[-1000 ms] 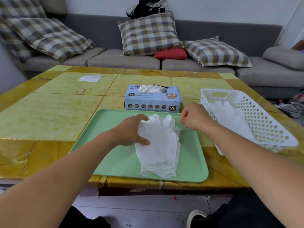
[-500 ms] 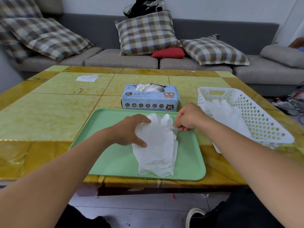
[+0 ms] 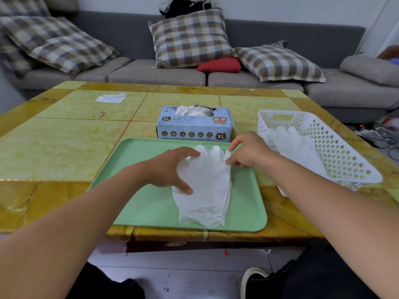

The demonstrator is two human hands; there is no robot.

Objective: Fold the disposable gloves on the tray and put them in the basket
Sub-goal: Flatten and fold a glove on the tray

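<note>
Layout: tray [image 3: 138, 203] at near table [image 3: 64, 147] edge.
Gloves [image 3: 207, 190] on tray; glove box [image 3: 195, 126] behind it; basket [image 3: 336, 152] right, holding more gloves [image 3: 295, 143].

bare forearms [image 3: 75, 223]; dark trousers [image 3: 323, 277], white-soled dark shoe [image 3: 250, 281]
</note>
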